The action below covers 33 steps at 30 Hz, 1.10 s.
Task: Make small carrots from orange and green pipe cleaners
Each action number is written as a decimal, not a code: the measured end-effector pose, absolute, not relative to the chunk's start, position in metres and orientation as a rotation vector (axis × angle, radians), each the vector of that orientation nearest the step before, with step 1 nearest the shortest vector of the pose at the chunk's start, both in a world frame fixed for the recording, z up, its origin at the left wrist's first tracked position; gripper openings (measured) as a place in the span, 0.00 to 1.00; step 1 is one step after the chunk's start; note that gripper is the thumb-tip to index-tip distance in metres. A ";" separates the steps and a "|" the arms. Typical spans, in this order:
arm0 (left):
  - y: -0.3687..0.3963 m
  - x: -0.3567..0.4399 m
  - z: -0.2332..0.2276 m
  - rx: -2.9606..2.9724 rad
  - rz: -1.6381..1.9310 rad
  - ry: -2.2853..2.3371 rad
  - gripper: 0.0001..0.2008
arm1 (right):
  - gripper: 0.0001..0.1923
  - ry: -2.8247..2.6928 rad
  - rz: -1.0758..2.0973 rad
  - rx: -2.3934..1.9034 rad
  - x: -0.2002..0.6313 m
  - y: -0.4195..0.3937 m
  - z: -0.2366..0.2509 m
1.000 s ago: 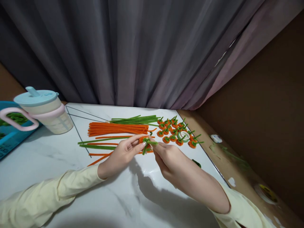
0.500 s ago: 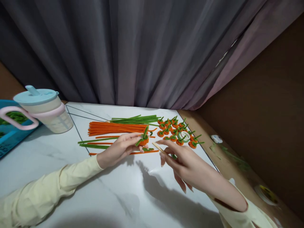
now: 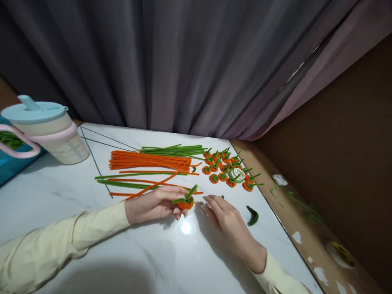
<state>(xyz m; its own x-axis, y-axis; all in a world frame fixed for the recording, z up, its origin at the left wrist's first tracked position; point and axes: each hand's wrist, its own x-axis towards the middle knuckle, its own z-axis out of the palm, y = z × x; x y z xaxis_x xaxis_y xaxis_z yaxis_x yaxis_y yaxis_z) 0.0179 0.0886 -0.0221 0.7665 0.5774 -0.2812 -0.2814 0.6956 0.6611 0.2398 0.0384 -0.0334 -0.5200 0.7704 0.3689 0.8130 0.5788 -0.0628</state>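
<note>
My left hand [image 3: 156, 205] pinches a small orange pipe-cleaner pumpkin [image 3: 185, 203] with a green stem and leaves, held a little above the white table. Close to its right side, my right hand [image 3: 228, 222] grips a thin wooden stick [image 3: 198, 203], mostly hidden by the fingers, its tip at or very near the pumpkin. Behind my hands lie a bundle of orange pipe cleaners [image 3: 147, 160], a bundle of green pipe cleaners [image 3: 174, 151] and several loose strands. Several finished-looking pumpkins [image 3: 231, 182] cluster at the back right, around a white tape roll [image 3: 238, 175].
A cup with a blue lid and pink handle [image 3: 58, 139] stands at the left, beside a blue container [image 3: 15, 167]. A dark green curved piece [image 3: 252, 215] lies right of my right hand. Scraps and a round roll [image 3: 339, 254] sit on the brown surface at right. A grey curtain [image 3: 165, 65] hangs behind.
Both hands and the pumpkin have come lower in the view. The stick has moved to the pumpkin's right side. An orange strand crossing the bundle and a dark green piece now show.
</note>
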 end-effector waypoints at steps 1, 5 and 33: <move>0.088 0.019 -0.022 0.619 0.488 0.514 0.09 | 0.11 -2.416 -0.185 -1.197 0.239 0.039 -0.028; 0.087 0.022 -0.020 0.574 0.402 0.517 0.09 | 0.15 -2.428 -0.361 -0.836 0.231 0.038 -0.005; 0.073 0.018 -0.001 0.907 0.495 0.520 0.06 | 0.19 -2.697 -0.632 -0.504 0.228 0.042 0.026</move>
